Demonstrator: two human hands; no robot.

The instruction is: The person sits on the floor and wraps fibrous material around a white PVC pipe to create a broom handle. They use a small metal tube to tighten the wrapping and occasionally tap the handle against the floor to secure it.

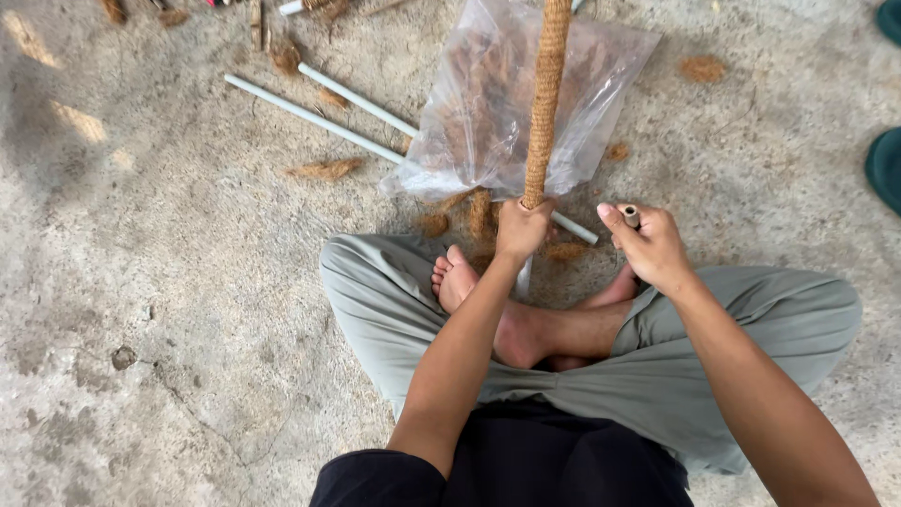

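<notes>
I sit cross-legged on a concrete floor. My left hand (522,228) is shut around a long pole wrapped in brown coir fibre (546,99), gripping it where the wrapping ends and bare white pipe (523,276) shows below. The pole slants up and away over a clear plastic bag of coir fibre (488,113). My right hand (649,246) is closed around a small brown cylindrical object (632,216), just right of the pole.
Two thin white pipes (319,117) lie on the floor to the upper left, running under the bag. Loose tufts of coir (324,170) are scattered about. Dark green footwear (884,167) sits at the right edge.
</notes>
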